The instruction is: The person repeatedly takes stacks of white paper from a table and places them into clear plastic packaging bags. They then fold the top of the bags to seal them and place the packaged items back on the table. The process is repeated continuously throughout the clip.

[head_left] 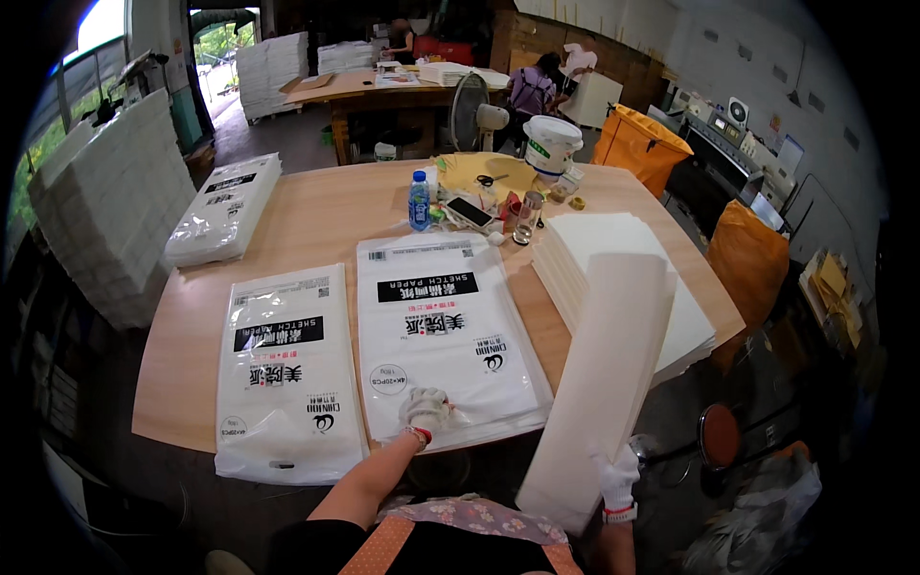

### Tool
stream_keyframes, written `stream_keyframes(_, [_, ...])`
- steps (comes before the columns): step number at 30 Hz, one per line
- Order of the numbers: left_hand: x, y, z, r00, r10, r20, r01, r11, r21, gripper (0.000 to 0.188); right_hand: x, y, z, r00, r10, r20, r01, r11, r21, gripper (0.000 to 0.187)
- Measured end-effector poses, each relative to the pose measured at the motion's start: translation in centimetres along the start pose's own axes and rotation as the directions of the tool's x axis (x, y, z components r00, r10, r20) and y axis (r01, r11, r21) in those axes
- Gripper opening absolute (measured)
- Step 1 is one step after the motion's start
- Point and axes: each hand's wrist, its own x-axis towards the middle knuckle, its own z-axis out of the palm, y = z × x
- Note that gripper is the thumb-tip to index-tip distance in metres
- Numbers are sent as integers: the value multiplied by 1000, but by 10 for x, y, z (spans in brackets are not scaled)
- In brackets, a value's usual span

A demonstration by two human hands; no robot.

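Note:
My left hand, in a white glove with the fingertips bare, is curled at the near edge of the top plastic bag in a flat pile of printed, clear-and-white bags. A bent sheaf of white paper stands tilted at the table's near right edge, its lower end close to my apron. My right hand, also gloved, grips this sheaf low on its right side; part of the fingers is behind the paper. Left of the bag pile lies a filled paper pack in the same printed plastic.
A thick stack of white paper occupies the table's right side. Farther back are a blue-capped bottle, a phone, scissors, a glass jar and a white bucket. More packs lie far left. Two people work beyond the fan.

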Motion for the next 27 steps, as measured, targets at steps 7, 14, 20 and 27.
stream_keyframes(7, [73,-27,0,976,188,106,-87,792,-604,20,-38,-25,7,944,-135,302,265,855,-445,24])
stream_keyframes(14, [172,42,-126,958,260,123,150,-86,-985,8,-35,-8,30,717,240,654,347,690,-635,40])
stream_keyframes(20, [153,89,-177,941,338,-22,-231,592,-772,18,-32,-25,23,700,219,679,412,653,-636,40])
stream_keyframes(27, [24,187,-81,871,490,28,-433,795,-425,33,63,14,79,939,148,310,169,587,-792,41])
